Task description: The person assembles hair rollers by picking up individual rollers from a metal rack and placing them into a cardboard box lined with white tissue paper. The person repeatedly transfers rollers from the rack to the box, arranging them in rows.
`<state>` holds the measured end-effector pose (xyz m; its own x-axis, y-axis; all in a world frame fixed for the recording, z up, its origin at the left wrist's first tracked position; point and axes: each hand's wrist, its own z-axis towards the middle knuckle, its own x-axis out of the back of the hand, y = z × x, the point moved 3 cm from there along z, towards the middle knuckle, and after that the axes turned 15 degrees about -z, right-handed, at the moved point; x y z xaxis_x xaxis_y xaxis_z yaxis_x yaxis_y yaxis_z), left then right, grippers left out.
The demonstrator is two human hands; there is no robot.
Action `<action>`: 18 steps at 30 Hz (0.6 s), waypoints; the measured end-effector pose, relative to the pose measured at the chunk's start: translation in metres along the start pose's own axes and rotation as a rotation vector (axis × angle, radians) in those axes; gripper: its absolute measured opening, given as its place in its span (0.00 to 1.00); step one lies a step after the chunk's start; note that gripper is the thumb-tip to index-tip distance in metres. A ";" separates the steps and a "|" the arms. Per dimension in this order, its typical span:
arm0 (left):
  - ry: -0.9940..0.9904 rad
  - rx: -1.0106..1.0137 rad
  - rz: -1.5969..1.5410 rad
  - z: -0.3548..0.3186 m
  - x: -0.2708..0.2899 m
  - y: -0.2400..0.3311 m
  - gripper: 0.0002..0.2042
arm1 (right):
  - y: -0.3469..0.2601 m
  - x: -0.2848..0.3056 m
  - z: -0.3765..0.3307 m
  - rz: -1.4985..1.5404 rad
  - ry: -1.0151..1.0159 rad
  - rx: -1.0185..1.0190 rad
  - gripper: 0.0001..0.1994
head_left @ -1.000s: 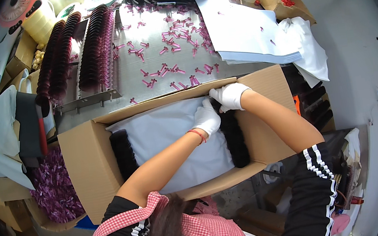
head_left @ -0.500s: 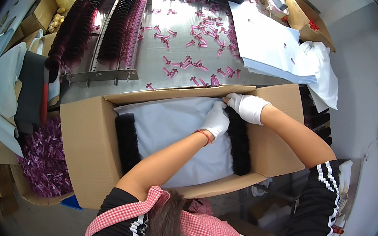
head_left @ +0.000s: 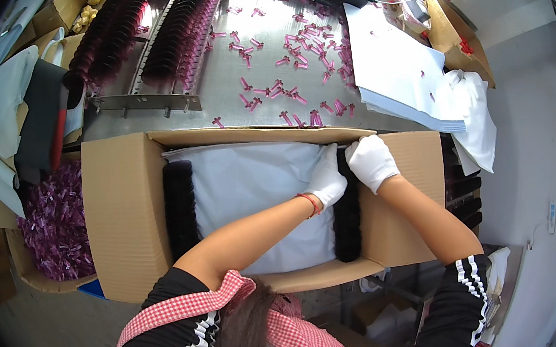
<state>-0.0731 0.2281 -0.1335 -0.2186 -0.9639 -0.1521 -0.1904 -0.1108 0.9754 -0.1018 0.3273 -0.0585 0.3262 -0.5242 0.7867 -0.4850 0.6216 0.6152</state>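
An open cardboard box (head_left: 126, 218) lies before me, with a pale white sheet (head_left: 243, 178) spread inside it. Black, fuzzy-edged rows stand along its two ends, a left row (head_left: 180, 204) and a right row (head_left: 347, 231). My left hand (head_left: 326, 180), in a white glove, rests on the sheet's right margin against the right row. Its fingers are drawn in, and what they grip is hidden. Beside it, at the far right corner of the box, my gloved right hand (head_left: 370, 161) is closed, its fingertips turned down out of sight.
Small pink plastic pieces (head_left: 292, 94) lie scattered on the metal table (head_left: 226, 103) beyond the box. A rack (head_left: 181, 53) holds rows of dark discs. White sheets (head_left: 398, 73) are stacked at the right. A carton of purple pieces (head_left: 54, 231) stands at the left.
My right hand has drawn apart from the left, shifting slightly right, and its fingers have curled in. The left hand has moved slightly down and right against the black row.
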 end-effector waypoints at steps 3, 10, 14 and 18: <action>-0.132 0.152 0.037 0.002 0.009 0.015 0.39 | -0.012 -0.011 0.006 -0.184 -0.173 0.132 0.06; -0.302 -0.185 0.312 -0.038 0.134 0.108 0.21 | -0.013 0.086 0.028 -0.024 -0.466 -0.029 0.09; 0.451 -0.903 0.578 -0.084 0.273 0.161 0.15 | -0.027 0.167 0.064 0.873 -0.242 0.133 0.10; 0.956 -0.590 0.241 -0.073 0.393 0.140 0.28 | -0.083 0.198 0.123 1.552 -0.033 0.137 0.30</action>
<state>-0.1154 -0.1837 -0.0450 0.6754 -0.7373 -0.0142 0.2907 0.2485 0.9240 -0.0969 0.0999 0.0400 -0.5630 0.5448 0.6215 -0.3857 0.4918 -0.7806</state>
